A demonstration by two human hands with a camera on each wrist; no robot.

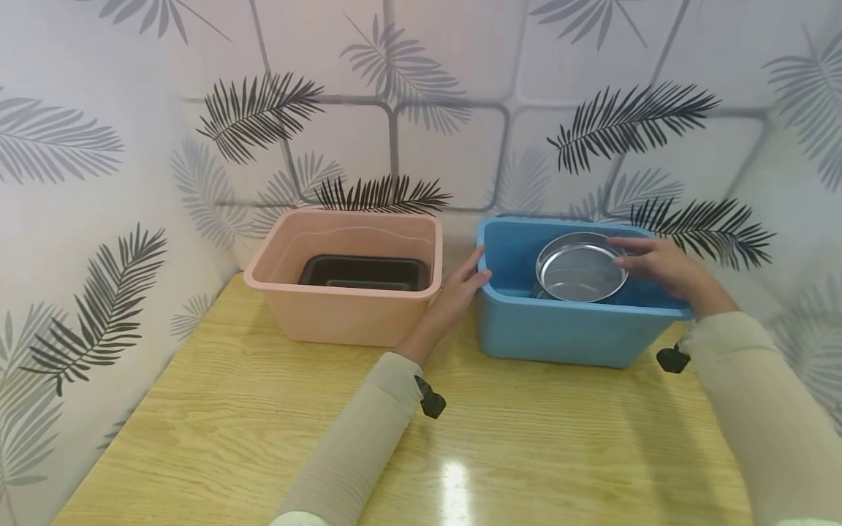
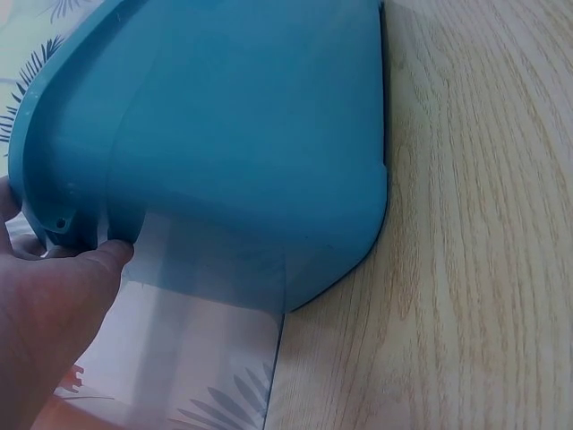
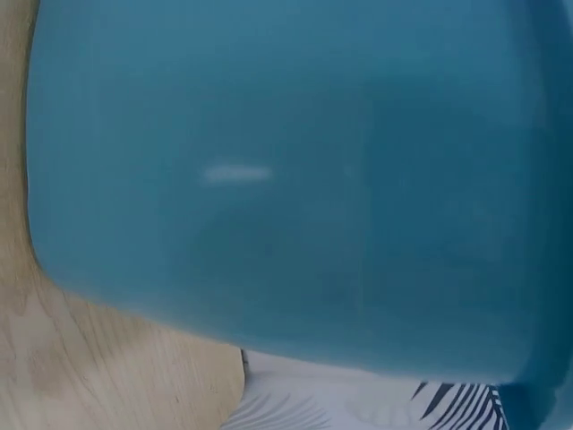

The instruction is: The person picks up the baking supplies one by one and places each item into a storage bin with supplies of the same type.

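My left hand holds the left end rim of a blue plastic bin. In the left wrist view the thumb lies under the lip and fingertips reach over it. Inside the bin, near its middle, sits a round silver metal pan, its top slightly tilted toward me. My right hand reaches over the bin's right end and holds the pan's right rim between thumb and fingers. The right wrist view has only the bin's blue outer wall close up; the hand is outside that view.
Left of the blue bin stands a peach plastic bin with a black rectangular tray inside. Both bins rest on a wood-grain table against a leaf-patterned wall. Black wrist-mounted parts stick out from the sleeves.
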